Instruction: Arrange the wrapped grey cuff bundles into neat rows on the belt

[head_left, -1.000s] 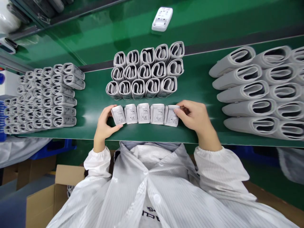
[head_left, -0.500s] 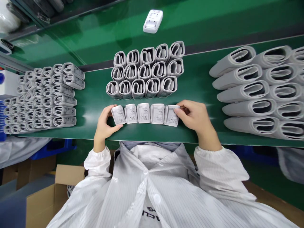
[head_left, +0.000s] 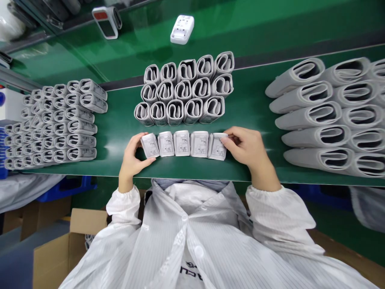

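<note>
A short row of rolled grey cuffs [head_left: 182, 143] with printed drawings facing up lies in front of me, several side by side. My left hand [head_left: 134, 156] curls round the leftmost rolled cuff [head_left: 150, 145], thumb along its near edge and fingers behind. At the other end, my right hand [head_left: 245, 146] pinches the rightmost rolled cuff [head_left: 217, 147] between thumb and fingers. Just beyond the row stands a block of rolled cuffs [head_left: 183, 90] in three rows, their coiled ends showing.
Many small rolled cuffs [head_left: 51, 124] are stacked at the left, and larger grey rolls [head_left: 325, 116] at the right. On the green strip behind are a white device [head_left: 182, 29] and a wrist-monitor-like device [head_left: 106, 23] with a strap. An open cardboard box [head_left: 51, 261] stands below left.
Along the green strip the white device has shifted left, and the device with the strap has come into sight at upper left. Both hands and the row of cuffs look unmoved.
</note>
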The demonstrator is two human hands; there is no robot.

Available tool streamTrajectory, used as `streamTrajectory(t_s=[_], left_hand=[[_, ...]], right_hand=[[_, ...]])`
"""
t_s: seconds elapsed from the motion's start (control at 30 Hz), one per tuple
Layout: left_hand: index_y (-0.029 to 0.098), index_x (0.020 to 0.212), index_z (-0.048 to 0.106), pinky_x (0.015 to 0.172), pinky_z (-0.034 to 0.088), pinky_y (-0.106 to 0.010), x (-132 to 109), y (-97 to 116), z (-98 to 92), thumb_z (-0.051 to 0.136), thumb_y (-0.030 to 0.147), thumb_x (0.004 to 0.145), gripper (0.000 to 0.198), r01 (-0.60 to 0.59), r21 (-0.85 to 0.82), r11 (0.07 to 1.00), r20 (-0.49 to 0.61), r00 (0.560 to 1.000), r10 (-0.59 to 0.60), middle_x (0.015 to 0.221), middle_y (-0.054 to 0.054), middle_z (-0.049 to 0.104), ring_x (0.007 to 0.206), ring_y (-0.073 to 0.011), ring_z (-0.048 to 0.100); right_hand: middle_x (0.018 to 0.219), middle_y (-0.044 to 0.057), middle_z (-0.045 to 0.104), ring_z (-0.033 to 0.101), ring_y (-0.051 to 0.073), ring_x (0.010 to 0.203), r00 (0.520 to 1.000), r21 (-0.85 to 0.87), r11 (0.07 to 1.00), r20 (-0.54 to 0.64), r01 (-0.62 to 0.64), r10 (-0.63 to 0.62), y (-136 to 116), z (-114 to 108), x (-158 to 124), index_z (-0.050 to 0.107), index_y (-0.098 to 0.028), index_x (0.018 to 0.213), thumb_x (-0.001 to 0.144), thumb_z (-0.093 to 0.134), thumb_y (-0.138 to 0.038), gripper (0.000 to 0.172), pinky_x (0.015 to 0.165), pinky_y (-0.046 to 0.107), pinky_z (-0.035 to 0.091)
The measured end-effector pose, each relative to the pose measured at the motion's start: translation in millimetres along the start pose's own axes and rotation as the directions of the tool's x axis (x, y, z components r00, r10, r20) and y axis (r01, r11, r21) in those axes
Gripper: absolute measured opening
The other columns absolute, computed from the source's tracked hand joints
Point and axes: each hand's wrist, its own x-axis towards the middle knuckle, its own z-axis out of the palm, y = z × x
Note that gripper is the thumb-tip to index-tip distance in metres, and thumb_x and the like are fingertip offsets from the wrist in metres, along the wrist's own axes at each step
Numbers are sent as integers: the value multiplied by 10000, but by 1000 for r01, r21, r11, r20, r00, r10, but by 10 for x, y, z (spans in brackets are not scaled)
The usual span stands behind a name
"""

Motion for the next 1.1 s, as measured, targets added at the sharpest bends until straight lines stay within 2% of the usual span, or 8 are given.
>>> streamTrajectory(t_s=[0.77, 1.1], left_hand=[[289, 1688, 572, 1173, 686, -534, -4, -20, 0, 923, 711, 940, 928, 4, 6, 1000, 10, 1000, -4, 1625, -203, 676, 1497, -394, 736], [296, 1691, 569, 1171, 685, -534, -7, -19, -2, 922, 712, 939, 929, 8, 8, 1000, 11, 1000, -8, 1626, -204, 678, 1492, -397, 742]], right_hand=[[684, 7, 631, 580, 220, 617, 1000, -10, 1000, 21, -18, 18, -1, -9, -2, 674, -278, 855, 1073, 680, -509, 317, 628, 380, 439], [675, 20, 651, 588, 232, 614, 999, -29, 999, 24, -46, 47, -42, -23, 13, 672, -286, 834, 1084, 654, -596, 398, 607, 391, 443]])
